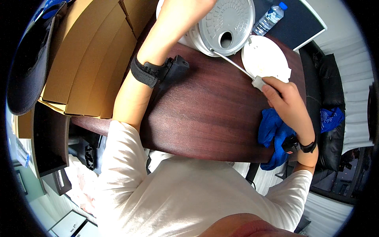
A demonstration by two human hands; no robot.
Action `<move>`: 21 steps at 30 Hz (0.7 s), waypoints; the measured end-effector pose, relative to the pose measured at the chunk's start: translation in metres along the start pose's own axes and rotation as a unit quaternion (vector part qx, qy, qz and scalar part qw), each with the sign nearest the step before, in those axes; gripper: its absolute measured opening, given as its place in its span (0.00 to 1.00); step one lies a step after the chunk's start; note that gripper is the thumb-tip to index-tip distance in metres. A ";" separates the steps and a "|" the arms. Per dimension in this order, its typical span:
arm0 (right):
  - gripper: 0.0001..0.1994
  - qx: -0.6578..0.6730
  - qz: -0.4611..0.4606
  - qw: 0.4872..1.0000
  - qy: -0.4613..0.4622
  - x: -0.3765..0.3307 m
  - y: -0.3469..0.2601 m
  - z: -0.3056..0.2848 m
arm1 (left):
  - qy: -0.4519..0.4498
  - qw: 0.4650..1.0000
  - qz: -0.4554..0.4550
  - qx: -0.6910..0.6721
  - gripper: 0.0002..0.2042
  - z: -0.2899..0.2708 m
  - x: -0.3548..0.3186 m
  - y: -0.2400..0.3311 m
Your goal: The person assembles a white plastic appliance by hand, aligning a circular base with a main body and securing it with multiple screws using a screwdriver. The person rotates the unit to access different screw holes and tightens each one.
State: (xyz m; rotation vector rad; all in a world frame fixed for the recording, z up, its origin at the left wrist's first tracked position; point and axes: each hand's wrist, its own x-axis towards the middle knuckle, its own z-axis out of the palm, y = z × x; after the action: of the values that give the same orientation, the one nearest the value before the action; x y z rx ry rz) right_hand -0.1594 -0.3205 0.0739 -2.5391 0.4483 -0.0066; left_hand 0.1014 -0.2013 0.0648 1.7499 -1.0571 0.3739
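"The right hand [290, 104] has its fingers pinched on the white handle [258, 83] of a thin rod that reaches to the round grey perforated lid [227, 23] at the desk's [209, 114] far edge."

"And the left?"

"Its hand is out of view, so I cannot tell. If the rod levers sideways, the white plate [265, 59] just beside it may get knocked."

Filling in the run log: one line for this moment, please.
right hand: grips white handle of thin rod | left hand: out of frame, top | grey round lid | blue cloth
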 end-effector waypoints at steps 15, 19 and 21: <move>0.10 -0.053 -0.122 0.991 -0.004 0.029 -0.016 -0.042 | -0.017 0.998 0.053 0.038 0.36 -0.014 -0.004 -0.025; 0.12 -0.080 -0.128 0.988 0.017 0.035 -0.020 -0.045 | 0.068 0.994 0.079 0.027 0.28 -0.006 -0.019 -0.019; 0.13 -0.077 -0.136 0.987 0.045 0.036 -0.020 -0.044 | 0.103 0.988 0.104 0.053 0.22 0.004 -0.025 -0.023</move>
State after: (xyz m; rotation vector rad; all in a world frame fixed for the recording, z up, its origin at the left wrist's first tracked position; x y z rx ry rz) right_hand -0.1236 -0.3392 0.1186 -2.7423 0.1371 -0.1964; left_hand 0.1048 -0.1907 0.0322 1.6564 -1.0881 0.7362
